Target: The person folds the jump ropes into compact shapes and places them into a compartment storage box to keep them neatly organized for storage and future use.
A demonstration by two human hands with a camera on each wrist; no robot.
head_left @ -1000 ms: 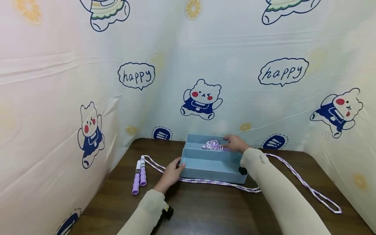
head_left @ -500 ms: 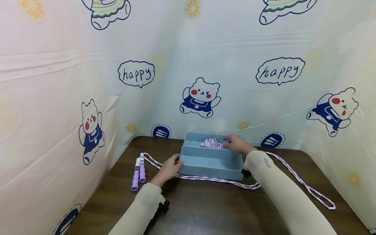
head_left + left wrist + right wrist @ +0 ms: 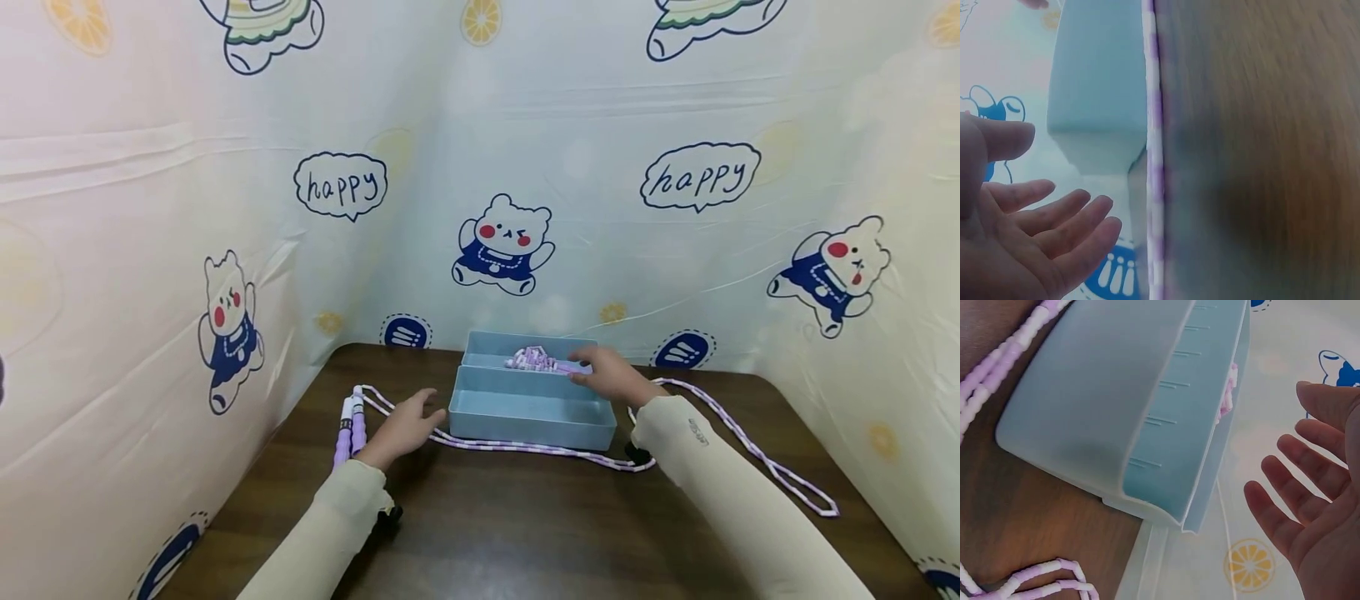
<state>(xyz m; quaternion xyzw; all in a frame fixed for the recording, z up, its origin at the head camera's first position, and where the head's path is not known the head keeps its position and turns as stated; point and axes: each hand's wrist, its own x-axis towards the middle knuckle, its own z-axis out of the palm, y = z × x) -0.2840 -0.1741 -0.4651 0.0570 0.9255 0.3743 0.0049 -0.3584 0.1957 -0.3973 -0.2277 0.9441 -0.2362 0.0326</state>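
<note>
Box (image 3: pixel 532 432) lengthwise between left hand (image 3: pixel 406 425) and right hand (image 3: pixel 611 373), fingers released; beaded bundle (image 3: pixel 531 359) inside, left of the nearer, right fingers.

In the head view the pale-sleeved left arm (image 3: pixel 318 533) rises from the bottom edge to the left grip (image 3: pixel 405 427), a bare hand left of centre. The right arm (image 3: pixel 750 500), likewise sleeved, slants up from the lower right to the right grip (image 3: pixel 611 375), right of centre. In the left wrist view, thumb (image 3: pixel 1010 139) and fingers (image 3: pixel 1079 228) stand apart at lower left; in the right wrist view, relaxed fingers (image 3: pixel 1275 515) fan leftward from the right edge.
</note>
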